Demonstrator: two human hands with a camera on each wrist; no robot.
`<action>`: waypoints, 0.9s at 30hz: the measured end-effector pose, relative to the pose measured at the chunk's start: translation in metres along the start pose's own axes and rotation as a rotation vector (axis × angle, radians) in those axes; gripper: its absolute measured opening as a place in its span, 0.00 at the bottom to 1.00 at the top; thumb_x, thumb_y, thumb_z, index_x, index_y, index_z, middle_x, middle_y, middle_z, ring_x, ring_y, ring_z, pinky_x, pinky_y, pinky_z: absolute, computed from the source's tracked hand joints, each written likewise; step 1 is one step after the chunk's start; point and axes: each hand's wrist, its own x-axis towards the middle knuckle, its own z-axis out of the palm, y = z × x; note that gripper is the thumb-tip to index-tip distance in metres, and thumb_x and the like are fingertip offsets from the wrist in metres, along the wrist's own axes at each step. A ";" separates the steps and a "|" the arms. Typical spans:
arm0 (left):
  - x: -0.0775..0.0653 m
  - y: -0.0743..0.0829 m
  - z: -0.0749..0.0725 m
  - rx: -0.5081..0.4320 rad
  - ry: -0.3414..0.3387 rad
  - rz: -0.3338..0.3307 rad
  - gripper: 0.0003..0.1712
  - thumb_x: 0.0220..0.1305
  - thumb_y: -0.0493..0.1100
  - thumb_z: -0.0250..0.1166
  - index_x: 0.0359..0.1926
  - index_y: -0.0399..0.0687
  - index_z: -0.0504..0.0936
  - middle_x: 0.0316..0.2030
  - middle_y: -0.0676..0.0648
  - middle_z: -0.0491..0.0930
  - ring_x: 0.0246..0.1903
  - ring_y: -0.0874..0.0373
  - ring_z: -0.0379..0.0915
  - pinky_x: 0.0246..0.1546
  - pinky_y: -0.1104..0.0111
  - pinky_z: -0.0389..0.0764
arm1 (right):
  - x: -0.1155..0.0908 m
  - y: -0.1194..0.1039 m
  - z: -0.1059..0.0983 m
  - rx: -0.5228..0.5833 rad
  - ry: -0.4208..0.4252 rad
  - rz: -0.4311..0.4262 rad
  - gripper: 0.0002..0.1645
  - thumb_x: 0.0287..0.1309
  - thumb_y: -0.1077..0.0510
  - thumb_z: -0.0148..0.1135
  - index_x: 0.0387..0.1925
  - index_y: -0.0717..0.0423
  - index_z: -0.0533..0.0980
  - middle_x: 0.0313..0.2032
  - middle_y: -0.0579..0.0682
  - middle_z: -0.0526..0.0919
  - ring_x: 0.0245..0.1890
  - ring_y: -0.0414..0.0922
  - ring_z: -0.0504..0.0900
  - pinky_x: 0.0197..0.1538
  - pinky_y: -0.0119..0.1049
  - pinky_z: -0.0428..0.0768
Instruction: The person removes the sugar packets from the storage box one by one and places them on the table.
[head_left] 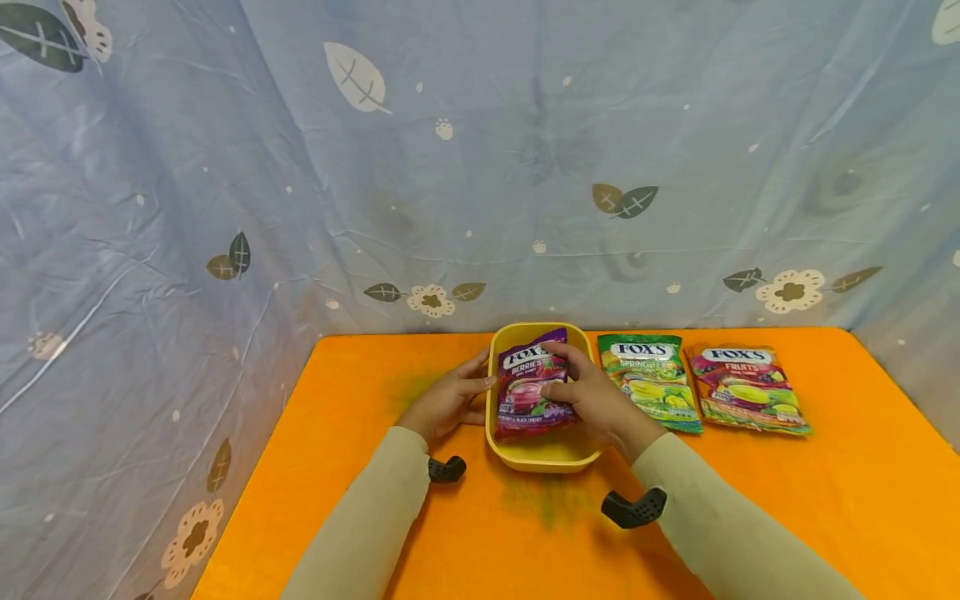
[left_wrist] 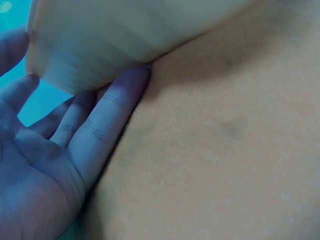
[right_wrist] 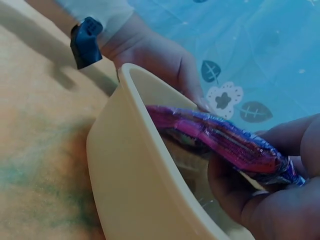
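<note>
A purple bag of Fox's Berries candy [head_left: 525,392] leans inside a yellow plastic tub [head_left: 546,465]. My right hand [head_left: 592,400] pinches the bag's right side, thumb on its printed front. From the right wrist view, the bag [right_wrist: 215,135] tilts over the tub's rim [right_wrist: 150,125], with the fingers and thumb of the right hand [right_wrist: 280,195] on either side of its edge. My left hand [head_left: 446,400] rests against the tub's left side, thumb at the rim. Its extended fingers touch the wall and lower edge of the tub [left_wrist: 110,45] in the left wrist view.
Right of the tub lie a green Fox's Spring Tea bag [head_left: 651,383] and a red-purple Fox's Fruits bag [head_left: 748,390], side by side. An orange cloth [head_left: 540,542] covers the table. Blue-grey patterned fabric [head_left: 510,167] hangs behind and along the left side.
</note>
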 end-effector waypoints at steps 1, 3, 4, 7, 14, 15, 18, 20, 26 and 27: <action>0.000 0.000 0.000 -0.004 0.001 -0.002 0.42 0.82 0.45 0.62 0.88 0.66 0.56 0.82 0.43 0.62 0.68 0.41 0.74 0.53 0.44 0.87 | -0.001 0.000 -0.001 0.008 -0.010 -0.011 0.46 0.75 0.67 0.65 0.86 0.45 0.58 0.82 0.60 0.55 0.71 0.66 0.68 0.67 0.52 0.80; 0.000 0.000 -0.001 -0.013 0.004 -0.008 0.42 0.82 0.46 0.63 0.88 0.67 0.57 0.81 0.43 0.62 0.67 0.40 0.76 0.53 0.44 0.87 | -0.002 0.001 -0.002 0.014 -0.017 -0.028 0.46 0.75 0.67 0.65 0.86 0.45 0.58 0.82 0.61 0.54 0.71 0.66 0.69 0.65 0.51 0.82; 0.000 0.000 -0.001 -0.011 0.006 -0.011 0.42 0.82 0.46 0.63 0.88 0.68 0.57 0.81 0.43 0.62 0.66 0.41 0.77 0.53 0.45 0.87 | -0.002 0.001 -0.003 0.021 -0.022 -0.037 0.46 0.75 0.67 0.65 0.86 0.45 0.58 0.82 0.61 0.54 0.71 0.66 0.69 0.64 0.51 0.82; -0.001 0.000 -0.001 -0.012 0.012 -0.020 0.42 0.81 0.47 0.64 0.87 0.70 0.58 0.81 0.44 0.63 0.65 0.41 0.78 0.53 0.45 0.87 | -0.003 0.003 -0.005 0.044 -0.033 -0.061 0.46 0.76 0.67 0.64 0.86 0.45 0.57 0.83 0.61 0.53 0.71 0.67 0.68 0.63 0.50 0.83; 0.000 -0.002 -0.002 -0.031 0.013 -0.017 0.42 0.81 0.46 0.64 0.88 0.68 0.58 0.81 0.44 0.62 0.66 0.42 0.77 0.53 0.45 0.87 | -0.007 0.003 -0.007 0.114 -0.044 -0.092 0.46 0.77 0.68 0.62 0.87 0.44 0.57 0.84 0.57 0.52 0.76 0.64 0.63 0.64 0.47 0.82; 0.001 -0.002 -0.002 -0.032 0.015 -0.019 0.43 0.81 0.46 0.65 0.88 0.69 0.58 0.81 0.44 0.62 0.66 0.42 0.76 0.53 0.45 0.87 | -0.008 0.003 -0.007 0.113 -0.044 -0.098 0.46 0.77 0.68 0.63 0.87 0.44 0.56 0.84 0.56 0.52 0.76 0.64 0.63 0.64 0.47 0.82; 0.001 -0.002 -0.002 -0.019 0.015 -0.015 0.43 0.81 0.46 0.64 0.88 0.67 0.57 0.82 0.44 0.61 0.69 0.41 0.74 0.52 0.45 0.87 | -0.009 0.004 -0.009 0.116 -0.044 -0.107 0.47 0.78 0.68 0.62 0.87 0.43 0.56 0.84 0.56 0.51 0.77 0.64 0.61 0.65 0.46 0.81; 0.000 -0.001 -0.001 -0.014 0.018 -0.016 0.43 0.81 0.45 0.64 0.88 0.67 0.56 0.83 0.45 0.60 0.71 0.41 0.71 0.53 0.45 0.87 | -0.010 0.004 -0.010 0.121 -0.047 -0.114 0.47 0.78 0.68 0.62 0.87 0.43 0.56 0.85 0.56 0.51 0.77 0.64 0.61 0.65 0.45 0.82; -0.001 0.000 0.000 -0.015 0.025 -0.021 0.44 0.81 0.45 0.63 0.89 0.66 0.55 0.84 0.45 0.57 0.74 0.40 0.67 0.55 0.45 0.86 | -0.011 0.006 -0.011 0.164 -0.069 -0.138 0.47 0.78 0.69 0.60 0.88 0.43 0.55 0.84 0.56 0.50 0.78 0.63 0.61 0.65 0.45 0.81; -0.001 0.000 0.000 -0.014 0.025 -0.020 0.44 0.81 0.45 0.63 0.89 0.66 0.54 0.84 0.45 0.57 0.74 0.40 0.66 0.55 0.45 0.86 | -0.011 0.006 -0.011 0.173 -0.069 -0.143 0.47 0.78 0.70 0.60 0.88 0.43 0.55 0.85 0.55 0.50 0.78 0.63 0.60 0.65 0.45 0.81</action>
